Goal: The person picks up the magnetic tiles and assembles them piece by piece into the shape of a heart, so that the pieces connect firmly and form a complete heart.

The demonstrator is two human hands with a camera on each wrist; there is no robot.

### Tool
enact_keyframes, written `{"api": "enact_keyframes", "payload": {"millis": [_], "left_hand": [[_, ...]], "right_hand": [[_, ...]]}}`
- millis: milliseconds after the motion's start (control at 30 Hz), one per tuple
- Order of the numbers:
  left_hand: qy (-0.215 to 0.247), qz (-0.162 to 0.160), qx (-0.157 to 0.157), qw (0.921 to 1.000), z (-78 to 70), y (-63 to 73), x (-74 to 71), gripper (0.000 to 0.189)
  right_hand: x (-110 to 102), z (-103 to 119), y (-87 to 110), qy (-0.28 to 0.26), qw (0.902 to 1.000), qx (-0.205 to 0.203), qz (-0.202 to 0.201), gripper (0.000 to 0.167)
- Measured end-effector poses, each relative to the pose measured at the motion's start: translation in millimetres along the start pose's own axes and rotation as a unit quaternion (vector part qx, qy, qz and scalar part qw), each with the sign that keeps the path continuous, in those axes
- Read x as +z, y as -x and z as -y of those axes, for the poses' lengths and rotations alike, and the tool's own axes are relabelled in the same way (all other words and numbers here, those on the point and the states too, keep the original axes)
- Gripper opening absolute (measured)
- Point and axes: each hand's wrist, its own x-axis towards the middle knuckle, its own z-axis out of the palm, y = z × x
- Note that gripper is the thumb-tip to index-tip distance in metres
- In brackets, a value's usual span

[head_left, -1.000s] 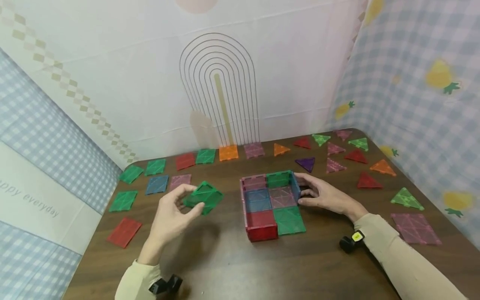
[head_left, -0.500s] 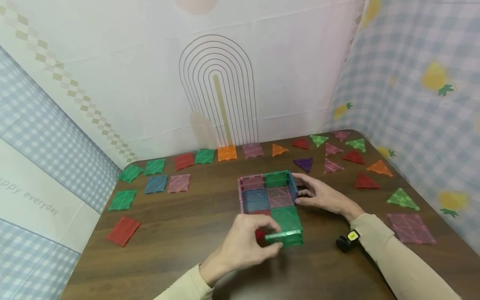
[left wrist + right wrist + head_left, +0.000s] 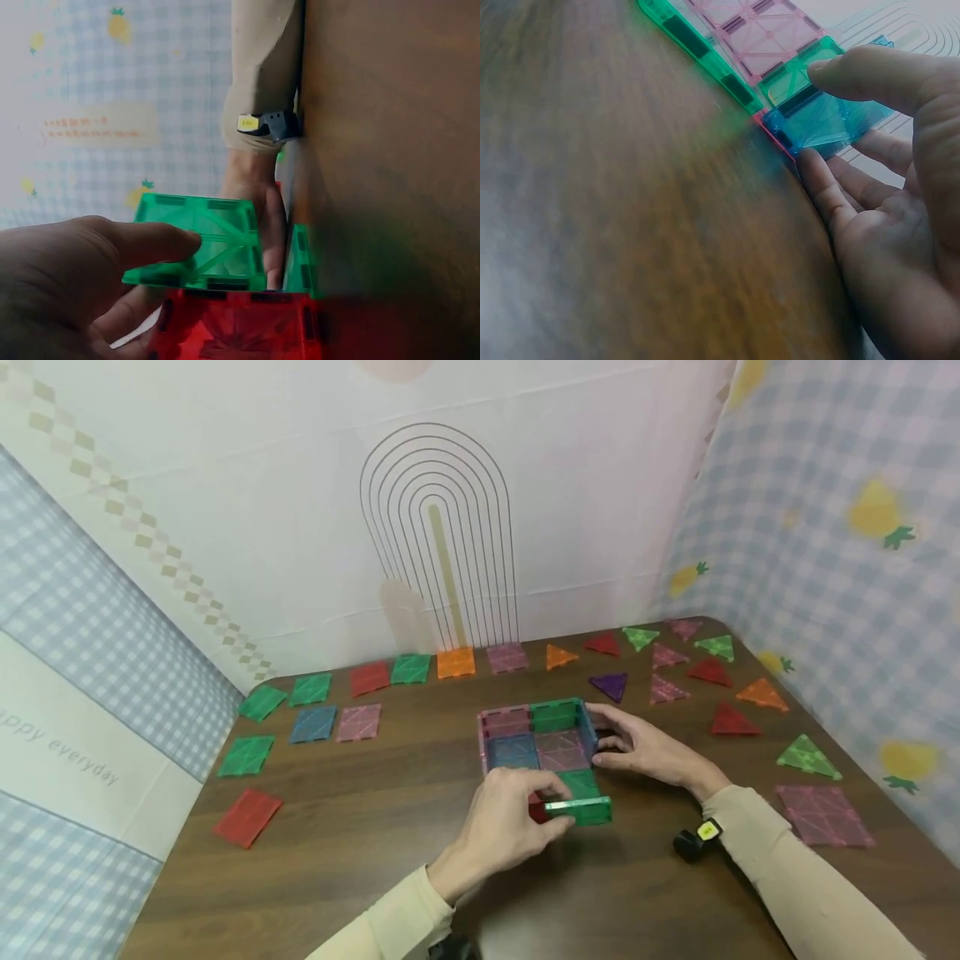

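My left hand (image 3: pixel 510 818) pinches a green square magnetic tile (image 3: pixel 581 812) with thumb and fingers. The tile stands upright at the front right of a low open-topped box of tiles, right beside the red front wall tile (image 3: pixel 240 330). The box has a pink back tile (image 3: pixel 506 721), a green back tile (image 3: pixel 553 716) and a floor of several colours, partly hidden by my left hand. At its right side, my right hand (image 3: pixel 648 752) holds an upright blue tile (image 3: pixel 825 124) between thumb and fingers.
On the brown table (image 3: pixel 315 877), loose square tiles lie left and behind, among them a red tile (image 3: pixel 248 817) and an orange tile (image 3: pixel 456 662). Triangles, including a purple one (image 3: pixel 609 686), spread at the right, with a large pink square (image 3: pixel 823 815). Cloth curtains surround the table.
My left hand has carried the green tile from left of the box to its front right side, turning it upright, then slightly farther right. My right hand has stayed at the blue tile.
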Motion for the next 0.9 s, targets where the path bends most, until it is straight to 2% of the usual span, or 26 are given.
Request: {"api": "enact_keyframes", "payload": {"millis": [100, 200, 367, 667, 800, 900], "left_hand": [[-0.008, 0.025, -0.027, 0.9993, 1.3, -2.7, 1.4, 0.019], [-0.041, 0.036, -0.036, 0.9978, 1.5, -3.5, 2.6, 0.02], [-0.126, 0.032, -0.018, 0.9913, 1.7, -3.6, 5.8, 0.023], [-0.246, 0.018, 0.033, 0.9686, -2.1, -9.6, 16.9, 0.028], [-0.268, 0.022, 0.036, 0.9624, -2.2, -13.8, 16.6, 0.031], [-0.256, 0.035, 0.023, 0.9657, -1.8, -14.7, 11.5, 0.036]], "right_hand": [[-0.1, 0.1, 0.2, 0.001, 1.0, -0.001, 0.002, 0.087], [-0.8, 1.0, 0.2, -0.001, 1.0, -0.002, 0.0, 0.086], [-2.1, 2.2, -0.3, 0.003, 1.0, 0.004, -0.002, 0.088], [-3.4, 2.9, 2.2, 0.005, 1.0, 0.001, -0.005, 0.089], [-1.7, 1.6, 1.9, 0.011, 0.9999, 0.0, -0.001, 0.088], [-0.7, 1.3, 1.4, 0.014, 0.9999, 0.004, -0.001, 0.088]]}}
